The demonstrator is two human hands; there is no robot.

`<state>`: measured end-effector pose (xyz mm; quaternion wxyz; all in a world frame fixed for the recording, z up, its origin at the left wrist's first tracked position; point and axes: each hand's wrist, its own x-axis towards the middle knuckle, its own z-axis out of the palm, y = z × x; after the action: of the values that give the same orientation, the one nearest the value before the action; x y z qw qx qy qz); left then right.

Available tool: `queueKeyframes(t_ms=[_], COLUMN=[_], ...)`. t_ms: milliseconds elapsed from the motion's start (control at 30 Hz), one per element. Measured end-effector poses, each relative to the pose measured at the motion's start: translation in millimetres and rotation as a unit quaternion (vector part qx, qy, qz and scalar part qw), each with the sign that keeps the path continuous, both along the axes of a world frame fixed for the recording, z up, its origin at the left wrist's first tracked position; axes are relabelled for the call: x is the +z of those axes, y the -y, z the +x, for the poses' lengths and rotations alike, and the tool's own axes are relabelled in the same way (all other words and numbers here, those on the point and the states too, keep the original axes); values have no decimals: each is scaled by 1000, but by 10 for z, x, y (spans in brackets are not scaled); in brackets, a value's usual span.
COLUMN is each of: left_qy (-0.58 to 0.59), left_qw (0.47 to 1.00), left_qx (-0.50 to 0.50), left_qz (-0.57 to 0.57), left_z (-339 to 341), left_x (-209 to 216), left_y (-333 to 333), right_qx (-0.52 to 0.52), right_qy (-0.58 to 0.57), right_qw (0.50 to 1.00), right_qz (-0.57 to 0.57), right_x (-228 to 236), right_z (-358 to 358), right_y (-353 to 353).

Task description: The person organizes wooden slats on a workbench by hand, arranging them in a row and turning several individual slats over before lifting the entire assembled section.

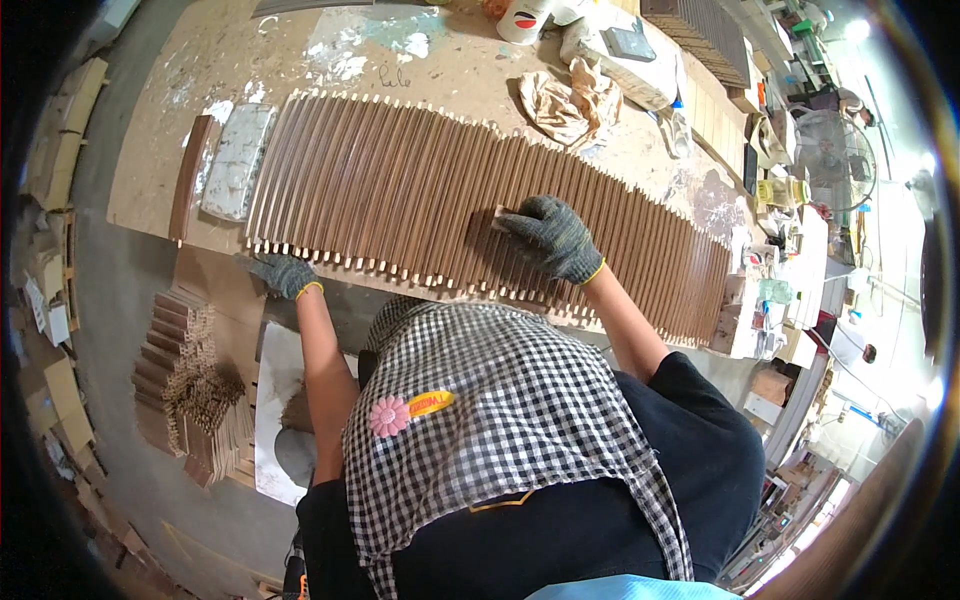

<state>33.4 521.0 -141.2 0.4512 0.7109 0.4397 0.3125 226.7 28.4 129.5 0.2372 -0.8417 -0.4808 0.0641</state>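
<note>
A long row of narrow brown wooden strips (400, 190) with pale tenon ends lies side by side across the table. My right hand (550, 240), in a grey-green knitted glove with a yellow cuff, is closed over the middle of the row. Between its fingers and thumb is a small tan pad (499, 218), mostly hidden, resting on the strips. My left hand (283, 273), gloved the same way, lies at the table's near edge by the row's left end. Its fingers reach out to the left, and nothing shows in them.
A whitish block (240, 162) and a single brown strip (192, 180) lie left of the row. Behind it are a crumpled tan cloth (575, 105) and a white cup (524, 20). Stacked brown strips (185, 380) stand below the table at left. A fan (835, 160) is at far right.
</note>
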Motion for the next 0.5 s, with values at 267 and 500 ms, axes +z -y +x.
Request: queueKeyframes(t_ms=[267,500], left_qy=[-116,-208], left_qw=[911,970], left_qx=[16,-24], left_qz=[396,127], left_z=[-226,142], left_x=[-310,192], left_y=[-259,93], right_qx=[-12,-123], right_qy=[-16,34], right_qw=[1000,992], right_qz=[4,-13], right_x=[-106,-350], right_z=[92,594], right_y=[151,233])
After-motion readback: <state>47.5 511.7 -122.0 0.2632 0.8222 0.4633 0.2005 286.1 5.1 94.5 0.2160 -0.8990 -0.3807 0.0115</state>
